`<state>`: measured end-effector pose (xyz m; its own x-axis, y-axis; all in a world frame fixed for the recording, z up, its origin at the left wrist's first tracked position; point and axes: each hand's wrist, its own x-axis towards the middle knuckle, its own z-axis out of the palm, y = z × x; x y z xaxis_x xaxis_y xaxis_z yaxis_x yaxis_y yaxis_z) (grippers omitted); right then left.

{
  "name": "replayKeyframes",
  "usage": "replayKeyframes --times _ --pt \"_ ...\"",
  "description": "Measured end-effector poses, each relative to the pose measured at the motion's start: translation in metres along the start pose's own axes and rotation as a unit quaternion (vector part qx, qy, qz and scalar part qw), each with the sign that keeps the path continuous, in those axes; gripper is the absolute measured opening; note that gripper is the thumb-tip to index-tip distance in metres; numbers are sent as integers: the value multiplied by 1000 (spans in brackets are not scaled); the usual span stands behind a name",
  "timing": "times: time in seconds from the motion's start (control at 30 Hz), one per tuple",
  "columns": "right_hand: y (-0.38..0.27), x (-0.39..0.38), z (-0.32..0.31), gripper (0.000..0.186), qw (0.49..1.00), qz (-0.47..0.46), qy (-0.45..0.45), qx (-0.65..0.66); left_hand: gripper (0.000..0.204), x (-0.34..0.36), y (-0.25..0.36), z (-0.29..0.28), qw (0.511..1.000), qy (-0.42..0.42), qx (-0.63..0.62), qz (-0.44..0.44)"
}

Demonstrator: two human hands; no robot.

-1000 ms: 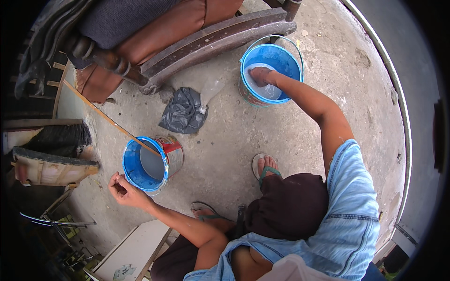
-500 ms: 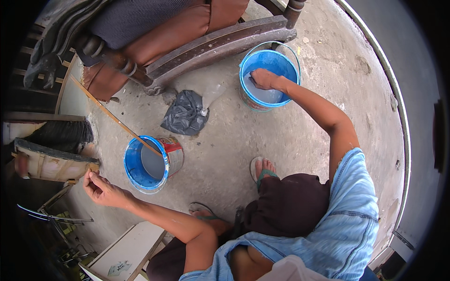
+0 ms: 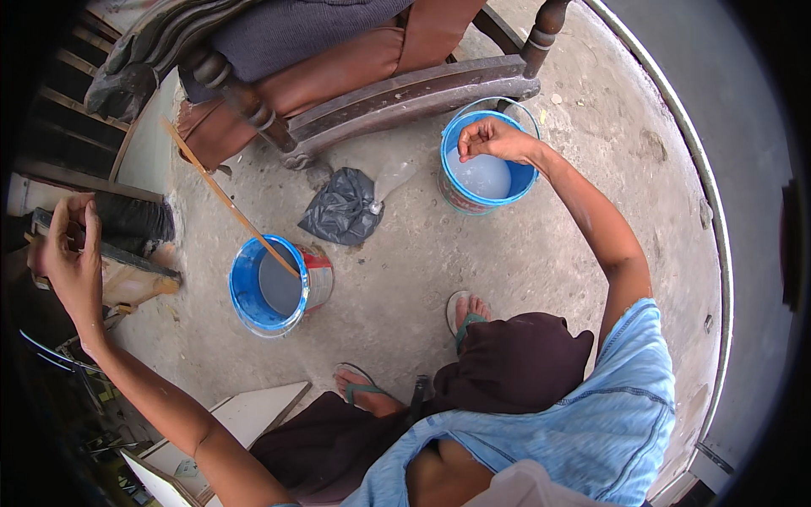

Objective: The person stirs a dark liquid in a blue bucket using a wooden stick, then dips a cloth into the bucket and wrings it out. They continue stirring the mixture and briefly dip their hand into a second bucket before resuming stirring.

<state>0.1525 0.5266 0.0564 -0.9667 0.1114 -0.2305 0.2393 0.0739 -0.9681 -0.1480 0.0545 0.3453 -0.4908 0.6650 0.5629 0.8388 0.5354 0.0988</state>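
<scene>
My right hand (image 3: 486, 139) is over the right bucket (image 3: 456, 190), fingers curled together with nothing visible in them; milky liquid (image 3: 481, 177) shows below it. My left hand (image 3: 72, 245) is raised at the far left, fingers bent and apart, holding nothing. A second bucket (image 3: 318, 283), blue inside, stands lower left holding greyish liquid, with a long thin wooden stick (image 3: 221, 193) leaning in it. Between the buckets lies a dark plastic bag (image 3: 338, 207) beside a crumpled clear plastic item (image 3: 393, 175).
A carved wooden chair (image 3: 405, 93) with brown upholstery fills the top. Boards (image 3: 156, 287) and dark clutter line the left. A pale panel (image 3: 253, 397) lies lower left by my sandalled feet (image 3: 367, 384). A grey surface with a raised edge (image 3: 722, 245) borders the concrete floor at right.
My right hand has risen out of the liquid in the right bucket. My left hand has swung up and left, away from the left bucket, its fingers spreading somewhat.
</scene>
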Motion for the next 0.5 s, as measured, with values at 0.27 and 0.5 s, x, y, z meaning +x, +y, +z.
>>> replayKeyframes --times 0.27,0.5 --pt "67 15 -11 27 984 55 96 138 6 -50 52 34 991 -137 -5 -2" --pt "80 14 -12 22 938 35 -1 345 5 -66 36 48 990 -142 2 -16"
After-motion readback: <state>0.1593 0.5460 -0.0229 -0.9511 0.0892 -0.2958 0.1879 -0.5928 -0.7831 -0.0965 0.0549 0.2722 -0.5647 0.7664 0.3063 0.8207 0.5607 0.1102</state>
